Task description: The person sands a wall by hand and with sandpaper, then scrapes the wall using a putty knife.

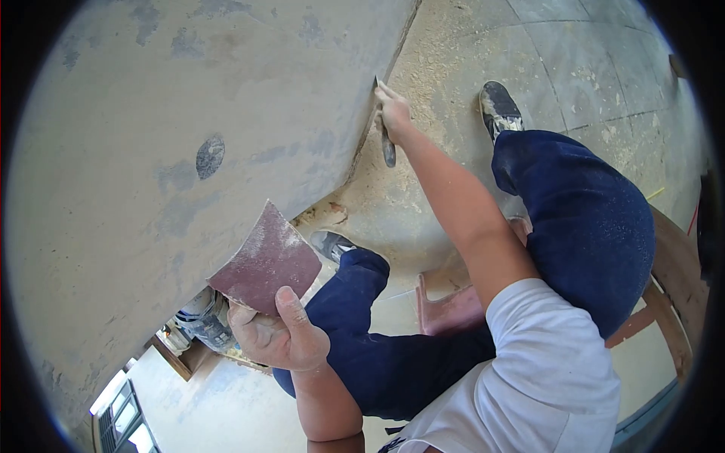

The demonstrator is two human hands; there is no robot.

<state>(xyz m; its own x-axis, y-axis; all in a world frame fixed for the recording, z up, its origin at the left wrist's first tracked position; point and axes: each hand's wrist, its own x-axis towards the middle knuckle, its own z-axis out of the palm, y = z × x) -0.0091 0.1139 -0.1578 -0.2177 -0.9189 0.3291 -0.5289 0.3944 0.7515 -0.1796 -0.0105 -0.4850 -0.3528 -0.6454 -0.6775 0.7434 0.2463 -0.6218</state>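
My left hand (283,332), dusty and closed, grips a curved sheet of reddish-brown sandpaper (276,260) with the thumb pressed against its lower edge. White powder coats the sheet, which overlaps the wall in view. Farther off, my right hand (394,113) is wrapped round a scraper. The scraper's dark handle (389,149) sticks out below the fist, and a small dark tip shows above the fingers, right at the bottom edge of the wall. Pale skim coat with grey patches covers the wall (113,174). An oval dark spot (211,156) stands out on it.
Crumbs and dust lie on the tiled floor (596,75) along the wall. A pink stool (453,311) stands beneath my legs. Behind the wall's lower edge are a dirty bucket (208,326) and a wooden board (172,358). Curved brown wood (668,325) is at the right.
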